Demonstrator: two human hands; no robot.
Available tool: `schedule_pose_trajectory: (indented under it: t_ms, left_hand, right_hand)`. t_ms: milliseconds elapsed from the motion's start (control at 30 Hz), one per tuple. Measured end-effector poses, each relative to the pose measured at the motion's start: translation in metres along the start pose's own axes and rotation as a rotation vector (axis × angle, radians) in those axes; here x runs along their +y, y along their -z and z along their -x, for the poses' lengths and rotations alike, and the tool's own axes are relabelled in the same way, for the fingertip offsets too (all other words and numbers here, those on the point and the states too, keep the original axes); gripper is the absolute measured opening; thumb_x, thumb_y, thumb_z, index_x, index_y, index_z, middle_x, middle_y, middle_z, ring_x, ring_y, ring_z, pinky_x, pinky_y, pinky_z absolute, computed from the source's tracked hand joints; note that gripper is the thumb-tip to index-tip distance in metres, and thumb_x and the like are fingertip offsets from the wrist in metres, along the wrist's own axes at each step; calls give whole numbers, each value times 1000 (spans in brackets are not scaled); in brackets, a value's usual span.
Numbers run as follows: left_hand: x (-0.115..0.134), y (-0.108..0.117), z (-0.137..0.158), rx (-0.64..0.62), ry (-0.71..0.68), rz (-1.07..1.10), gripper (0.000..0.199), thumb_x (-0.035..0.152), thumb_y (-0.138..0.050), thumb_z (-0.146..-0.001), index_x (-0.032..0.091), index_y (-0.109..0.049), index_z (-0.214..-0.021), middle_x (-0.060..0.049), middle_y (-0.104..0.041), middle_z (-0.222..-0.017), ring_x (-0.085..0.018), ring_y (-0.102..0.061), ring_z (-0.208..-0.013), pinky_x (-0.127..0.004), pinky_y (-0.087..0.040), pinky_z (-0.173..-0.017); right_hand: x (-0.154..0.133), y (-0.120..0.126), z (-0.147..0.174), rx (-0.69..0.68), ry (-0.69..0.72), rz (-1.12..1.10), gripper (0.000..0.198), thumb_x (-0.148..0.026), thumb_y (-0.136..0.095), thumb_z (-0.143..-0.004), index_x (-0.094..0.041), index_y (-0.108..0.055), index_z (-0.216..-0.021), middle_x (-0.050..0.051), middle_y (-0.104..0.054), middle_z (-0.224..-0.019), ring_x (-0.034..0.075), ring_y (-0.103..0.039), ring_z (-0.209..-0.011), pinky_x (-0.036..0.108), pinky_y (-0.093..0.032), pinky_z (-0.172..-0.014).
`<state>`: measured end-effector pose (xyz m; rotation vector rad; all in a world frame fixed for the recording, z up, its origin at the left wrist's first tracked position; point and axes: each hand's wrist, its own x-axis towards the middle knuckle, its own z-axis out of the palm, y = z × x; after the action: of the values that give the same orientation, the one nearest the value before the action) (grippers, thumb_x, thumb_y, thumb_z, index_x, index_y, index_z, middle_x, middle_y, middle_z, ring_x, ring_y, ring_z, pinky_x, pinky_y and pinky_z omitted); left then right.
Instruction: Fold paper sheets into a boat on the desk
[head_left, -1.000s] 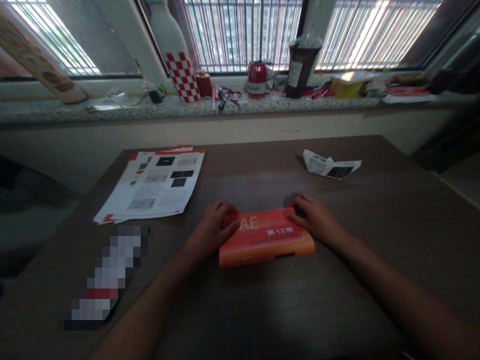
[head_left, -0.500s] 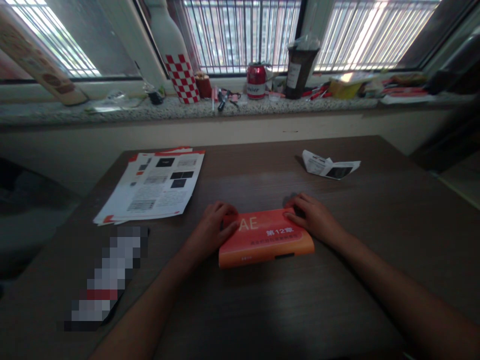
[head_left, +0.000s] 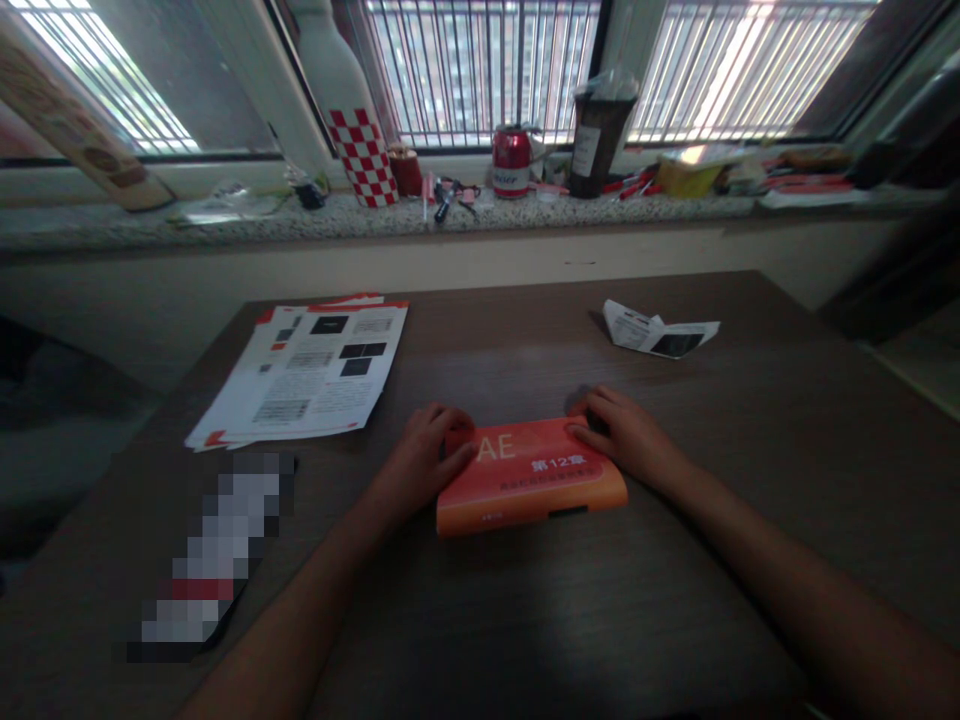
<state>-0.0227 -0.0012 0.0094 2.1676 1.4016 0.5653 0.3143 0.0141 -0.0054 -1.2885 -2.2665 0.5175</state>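
Note:
A red-and-orange printed sheet of paper (head_left: pixel 536 470) is held low over the middle of the table. It carries the letters "AE" and Chinese writing, and its near edge curves over in a rounded fold. My left hand (head_left: pixel 435 450) grips the far left corner, thumb on top and fingers curled behind. At the far right corner, my right hand (head_left: pixel 619 430) pinches it in the same way, thumb on the printed face. The fingertips beneath and behind the paper are partly hidden.
A stack of printed sheets (head_left: pixel 315 370) lies at the table's back left, above a blurred-out long object (head_left: pixel 214 550). A small folded paper (head_left: pixel 660 335) stands at the back right. On the windowsill are a checkered bottle (head_left: pixel 364 155), a red can (head_left: pixel 511 160) and a dark cup (head_left: pixel 600 135).

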Motion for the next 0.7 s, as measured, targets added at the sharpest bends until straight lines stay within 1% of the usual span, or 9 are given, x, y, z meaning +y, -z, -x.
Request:
schedule_pose_trajectory:
  t_ms: [167,267,467,600,700]
  left_hand:
    - [1,0,0,-6,6,6,15,31,-63,-97,22,-66,-108,-9,-64,-114,-29,-60,-110,-46,-50,-97]
    - [0,-1,0,-4,-17,-5,17,33,-61,-99,24,-69,-111,-9,-64,-114,-29,-60,-110,-46,-49,-98]
    - [-3,-3,0,-3,-57,-22,18,33,-59,-102,24,-73,-108,-9,-62,-112,-28,-60,-108,-44,-49,-97]
    - [-7,-7,0,20,-110,-82,17,31,-60,-102,23,-73,-111,-9,-61,-112,-28,-59,-106,-44,-49,-95]
    - [-8,-8,-1,41,-163,-183,16,28,-61,-102,23,-73,-111,-10,-60,-118,-29,-57,-109,-47,-50,-96]
  right_hand:
    - [1,-1,0,-2,9,5,6,-28,-66,-100,-23,-65,-104,7,-65,-104,24,-64,-97,38,-50,-85]
    - [2,-1,-1,-8,29,-4,6,-28,-65,-101,-23,-65,-105,7,-65,-106,24,-64,-98,38,-51,-86]
    - [3,-2,0,1,40,10,8,-29,-64,-101,-23,-67,-106,8,-64,-108,25,-64,-101,39,-51,-88]
    - [5,-5,1,27,62,13,10,-29,-64,-102,-22,-68,-107,9,-63,-109,25,-64,-102,40,-52,-89]
    - [5,-6,1,39,78,4,11,-29,-63,-102,-22,-69,-108,10,-62,-110,26,-63,-102,42,-52,-90]
